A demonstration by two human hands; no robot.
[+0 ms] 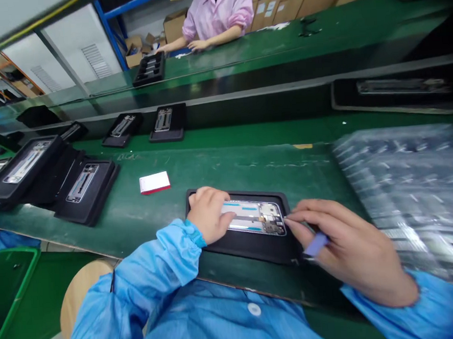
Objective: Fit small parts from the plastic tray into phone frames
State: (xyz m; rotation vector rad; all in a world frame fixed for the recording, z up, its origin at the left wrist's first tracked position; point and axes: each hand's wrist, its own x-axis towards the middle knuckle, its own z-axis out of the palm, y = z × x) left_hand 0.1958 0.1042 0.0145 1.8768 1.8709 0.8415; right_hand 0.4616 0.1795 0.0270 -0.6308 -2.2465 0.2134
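A phone chassis [248,218] with its inner side up lies in a black foam tray [250,248]. Blue strips, a grey middle and a bare circuit board at its right end are visible. My left hand [210,216] is closed over the chassis's left end, thumb on the inner face and fingers along the far edge, hiding that end. At the right end, my right hand [342,239] pinches thumb and forefinger together at the chassis's edge. What lies between these fingertips is too small to make out. A purple tab [316,244] with a shiny end sticks out below its fingers.
A stack of clear plastic trays [408,194] stands close on the right. A white-and-red pad [154,182] lies left of the tray. More black trays with chassis [83,184] sit at left and behind. Across the bench, a person in pink [220,11] handles a black tray [149,69].
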